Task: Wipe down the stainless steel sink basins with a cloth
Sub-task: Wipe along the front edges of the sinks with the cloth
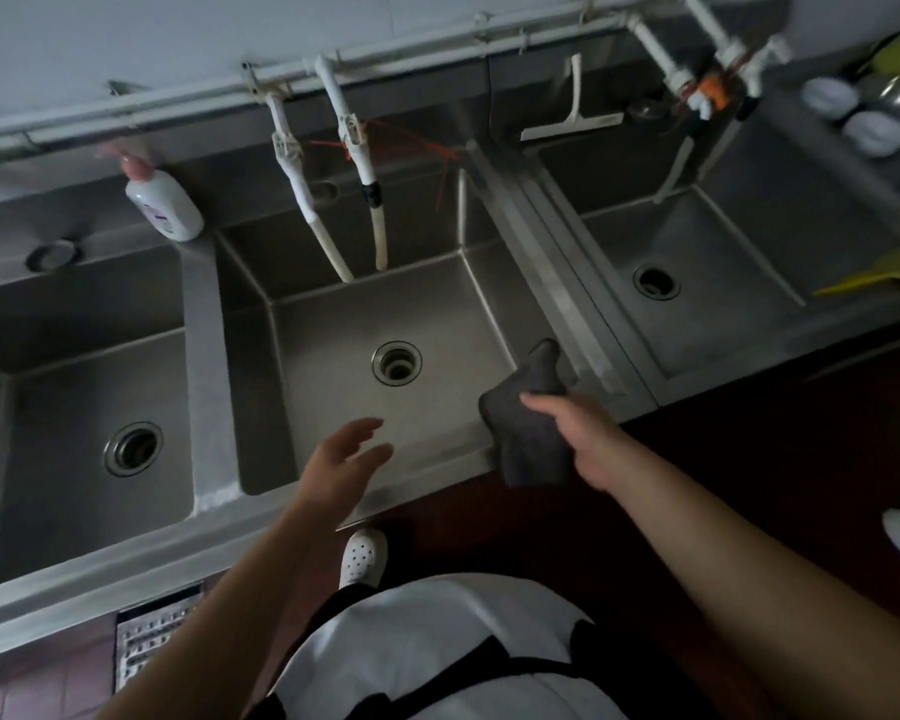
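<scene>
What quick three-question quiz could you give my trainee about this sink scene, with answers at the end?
1. True or false: the left hand holds the grey cloth.
2. How many drains show across the sink basins?
3. The soap bottle stands: A) in the middle basin, B) on the ledge left of the hoses, C) on the floor.

Key: 1 false, the right hand holds it; 2 three; 3 B.

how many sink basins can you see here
3. Left stainless steel basin under the white pump bottle; middle basin below the two white hoses, ahead of both hands; right basin past the divider. More may lie beyond the frame.
</scene>
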Motion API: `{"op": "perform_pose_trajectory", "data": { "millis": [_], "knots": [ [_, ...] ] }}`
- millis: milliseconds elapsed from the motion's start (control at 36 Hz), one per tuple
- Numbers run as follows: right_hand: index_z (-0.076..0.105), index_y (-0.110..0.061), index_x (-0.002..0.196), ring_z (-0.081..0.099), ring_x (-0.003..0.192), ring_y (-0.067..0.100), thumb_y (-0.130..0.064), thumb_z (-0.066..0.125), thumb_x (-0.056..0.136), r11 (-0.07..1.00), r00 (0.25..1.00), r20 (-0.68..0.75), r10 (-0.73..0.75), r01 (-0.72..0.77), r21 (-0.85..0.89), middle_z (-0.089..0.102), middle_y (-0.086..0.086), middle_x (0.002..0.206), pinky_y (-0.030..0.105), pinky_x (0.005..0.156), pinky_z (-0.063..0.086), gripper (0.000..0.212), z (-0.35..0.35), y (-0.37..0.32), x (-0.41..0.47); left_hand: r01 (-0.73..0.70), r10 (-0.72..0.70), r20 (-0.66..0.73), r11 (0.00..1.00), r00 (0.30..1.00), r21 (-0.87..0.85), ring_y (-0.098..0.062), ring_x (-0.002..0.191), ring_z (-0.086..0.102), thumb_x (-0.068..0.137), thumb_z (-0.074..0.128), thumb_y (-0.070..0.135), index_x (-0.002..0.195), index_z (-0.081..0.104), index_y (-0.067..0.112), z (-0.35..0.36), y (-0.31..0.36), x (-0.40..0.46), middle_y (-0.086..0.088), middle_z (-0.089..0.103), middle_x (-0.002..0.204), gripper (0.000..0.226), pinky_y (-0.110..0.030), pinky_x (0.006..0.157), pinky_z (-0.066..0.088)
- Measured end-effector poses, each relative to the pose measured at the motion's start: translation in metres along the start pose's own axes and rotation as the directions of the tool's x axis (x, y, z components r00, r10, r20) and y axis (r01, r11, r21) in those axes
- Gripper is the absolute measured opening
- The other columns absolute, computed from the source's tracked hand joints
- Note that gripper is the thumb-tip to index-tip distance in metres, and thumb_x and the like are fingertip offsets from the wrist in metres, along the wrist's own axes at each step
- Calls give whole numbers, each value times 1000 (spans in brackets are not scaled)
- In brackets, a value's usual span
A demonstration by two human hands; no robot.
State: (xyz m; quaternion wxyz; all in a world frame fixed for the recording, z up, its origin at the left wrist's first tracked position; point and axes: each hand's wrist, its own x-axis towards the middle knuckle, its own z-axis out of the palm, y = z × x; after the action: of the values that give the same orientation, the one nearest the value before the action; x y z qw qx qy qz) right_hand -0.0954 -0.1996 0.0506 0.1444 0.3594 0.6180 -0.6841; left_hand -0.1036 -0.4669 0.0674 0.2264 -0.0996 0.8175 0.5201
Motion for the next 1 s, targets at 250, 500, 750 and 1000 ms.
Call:
{"op": "perform_pose_trajectory", "data": {
  "millis": [250, 500, 750, 1000],
  "knots": [
    [59, -16, 106, 47, 129, 33, -20, 63, 86, 282, 679, -36, -734, 256, -925, 58, 10, 127, 53, 103, 37, 21, -74, -28, 52, 33, -5, -69, 913, 998, 406, -31, 129, 46, 89, 67, 31, 135, 55, 25, 23, -40, 22, -10, 51, 140, 48, -50, 107, 38],
    [18, -49, 150, -15, 150, 26, -73, 32, 90, 144, 943, -82, -322, -37, -989, -13, -3, 165, 64, 115, 5, 66, -72, 12, 99, 37, -130, 211, 918, 969, 395, -32, 114, 60, 94, 62, 31, 138, 50, 26, 38, -22, 87, -11, 53, 137, 46, -40, 98, 48],
    [-25, -61, 138, -36, 143, 28, -76, 19, 90, 58, 976, -84, -200, -74, -996, -38, -7, 156, 68, 113, 3, 67, -80, 3, 133, -197, -315, 648, 782, 693, 591, -17, 129, 51, 99, 52, 38, 144, 45, 30, 67, -9, 154, 4, 49, 146, 47, -25, 106, 37],
    [-28, -60, 137, -43, 138, 35, -72, 25, 92, 28, 988, 20, -155, 25, -999, -42, -2, 154, 71, 110, -7, 70, -59, -54, 206, 111, -667, 591, 700, 453, 705, -29, 130, 45, 96, 50, 51, 127, 59, 44, 73, 20, 199, 9, 51, 136, 33, -56, 87, 52]
  ]
}}
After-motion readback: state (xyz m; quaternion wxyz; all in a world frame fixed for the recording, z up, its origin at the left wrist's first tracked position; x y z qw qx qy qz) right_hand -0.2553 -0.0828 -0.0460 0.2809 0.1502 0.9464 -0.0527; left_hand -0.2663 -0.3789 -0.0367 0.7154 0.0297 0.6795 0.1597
